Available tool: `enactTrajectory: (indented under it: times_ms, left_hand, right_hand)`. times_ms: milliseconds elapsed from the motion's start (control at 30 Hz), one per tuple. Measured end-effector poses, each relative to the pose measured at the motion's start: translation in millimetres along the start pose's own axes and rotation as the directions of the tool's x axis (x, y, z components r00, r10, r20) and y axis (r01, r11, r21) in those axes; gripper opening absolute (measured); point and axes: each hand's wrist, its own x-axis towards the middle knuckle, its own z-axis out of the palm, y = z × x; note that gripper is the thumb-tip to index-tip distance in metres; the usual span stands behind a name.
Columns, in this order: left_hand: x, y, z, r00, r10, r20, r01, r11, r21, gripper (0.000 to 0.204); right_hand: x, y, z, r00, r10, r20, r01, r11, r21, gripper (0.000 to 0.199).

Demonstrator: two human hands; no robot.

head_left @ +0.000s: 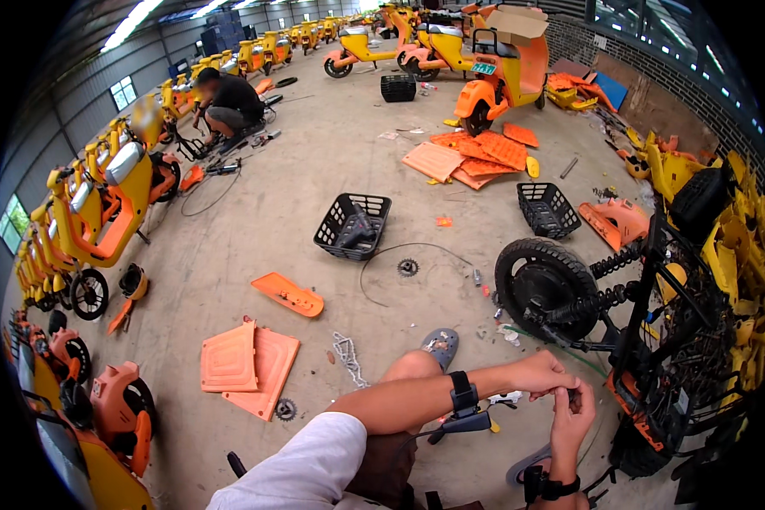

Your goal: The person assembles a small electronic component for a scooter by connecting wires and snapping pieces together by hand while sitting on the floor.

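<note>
My left hand (539, 374) and my right hand (575, 413) meet in front of me at the lower right. The fingers of both are pinched together at one spot; anything between them is too small or hidden to make out. Just beyond them stands a stripped black scooter frame (646, 319) with bare wires. Its wheel (546, 287) has a thick black tyre and coil-spring shock absorbers (599, 303) beside it. A thin green cable (561, 354) runs on the floor behind my hands. Black bands are strapped round both wrists.
Black plastic baskets (321, 242) stand ahead, the nearer one holding a power drill (362, 224). Orange panels (268, 361), a chain (347, 357) and sprockets (408, 268) lie about. Yellow-orange scooters (115, 204) line the left. Another person (229, 102) crouches at the far left.
</note>
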Motion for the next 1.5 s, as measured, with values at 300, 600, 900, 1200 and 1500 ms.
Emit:
enactTrajectory:
  times_ms: [300, 600, 900, 1200, 1500]
  left_hand:
    - [-6.6, 4.6, -3.5, 0.991, -0.136, 0.007, 0.136, 0.991, 0.013, 0.061]
    - [-28.1, 12.8, -18.3, 0.971, -0.147, 0.19, 0.164, 0.984, -0.075, 0.067]
    - [-30.2, 14.4, -25.5, 0.976, -0.113, 0.185, 0.138, 0.982, -0.129, 0.062]
    - [-28.5, 8.6, -25.2, 0.987, -0.095, 0.131, 0.113, 0.984, -0.139, 0.051]
    - [-23.2, 19.6, -10.0, 0.997, -0.072, 0.039, 0.076, 0.992, -0.098, 0.045]
  right_hand:
    - [1.5, -12.7, 2.8, 0.992, -0.1, -0.074, 0.09, 0.988, -0.127, 0.02]
    - [-2.3, -13.9, 16.6, 0.968, -0.243, -0.065, 0.229, 0.958, -0.171, 0.021]
    - [6.0, -26.9, 24.4, 0.94, -0.337, -0.051, 0.317, 0.919, -0.234, 0.021]
    - [4.1, -25.5, 25.3, 0.939, -0.343, -0.025, 0.331, 0.922, -0.198, 0.026]
    - [6.8, -26.8, 19.5, 0.939, -0.341, -0.04, 0.315, 0.902, -0.296, 0.034]
